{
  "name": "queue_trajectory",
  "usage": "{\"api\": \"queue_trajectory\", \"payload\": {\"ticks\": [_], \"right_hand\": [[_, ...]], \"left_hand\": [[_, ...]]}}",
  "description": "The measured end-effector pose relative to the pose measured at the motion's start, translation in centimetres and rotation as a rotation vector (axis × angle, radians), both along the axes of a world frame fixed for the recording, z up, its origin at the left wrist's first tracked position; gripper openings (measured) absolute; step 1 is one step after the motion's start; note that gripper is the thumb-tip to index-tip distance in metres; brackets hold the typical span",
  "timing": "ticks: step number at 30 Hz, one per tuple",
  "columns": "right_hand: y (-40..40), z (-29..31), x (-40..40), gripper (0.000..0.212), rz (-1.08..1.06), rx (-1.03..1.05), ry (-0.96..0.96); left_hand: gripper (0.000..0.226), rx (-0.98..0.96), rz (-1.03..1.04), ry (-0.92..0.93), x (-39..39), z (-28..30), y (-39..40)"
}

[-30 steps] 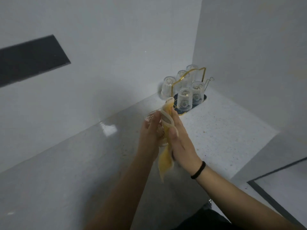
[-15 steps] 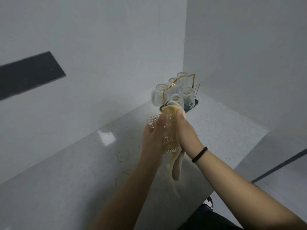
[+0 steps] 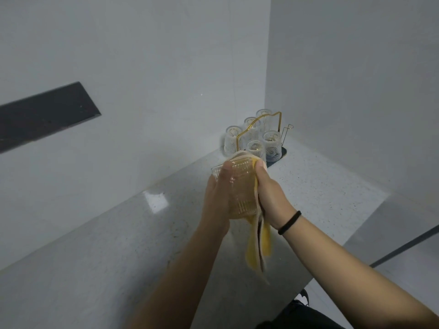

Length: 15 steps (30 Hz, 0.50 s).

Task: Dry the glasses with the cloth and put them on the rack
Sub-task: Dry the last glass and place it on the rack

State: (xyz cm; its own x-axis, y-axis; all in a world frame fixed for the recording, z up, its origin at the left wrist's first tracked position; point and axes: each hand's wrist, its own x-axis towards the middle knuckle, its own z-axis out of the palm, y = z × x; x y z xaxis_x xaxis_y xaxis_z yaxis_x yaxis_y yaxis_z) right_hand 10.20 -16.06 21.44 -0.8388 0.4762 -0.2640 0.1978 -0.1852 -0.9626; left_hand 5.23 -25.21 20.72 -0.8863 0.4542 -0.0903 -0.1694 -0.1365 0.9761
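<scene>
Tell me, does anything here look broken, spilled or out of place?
Nothing stands out. The glasses stand upside down on the rack, and both hands work a yellow cloth around one glass.

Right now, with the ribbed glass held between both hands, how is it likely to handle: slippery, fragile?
The ribbed glass is clear and thin-looking, so probably fragile if knocked on the stone counter. Its ridges likely help the left hand grip, though a wet wall may be slick. The yellow cloth hangs limp from the right hand, so it should add friction.
</scene>
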Motion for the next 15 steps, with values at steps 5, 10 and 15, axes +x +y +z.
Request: {"api": "queue_trajectory", "payload": {"ticks": [5, 10, 15], "right_hand": [[-1.6, -1.2, 0.1, 0.061, -0.023, 0.299, 0.216], [-2.0, -0.6, 0.1, 0.057, -0.045, 0.368, 0.251], [-0.8, 0.6, 0.1, 0.05, -0.068, -0.029, 0.019]], "left_hand": [[0.073, -0.215, 0.08, 0.047, -0.7, -0.8, 0.2], [0.063, -0.045, 0.05, 0.03, 0.3, -0.2, -0.1], [0.032, 0.052, -0.005, 0.084, 0.5, 0.4, -0.6]]}}
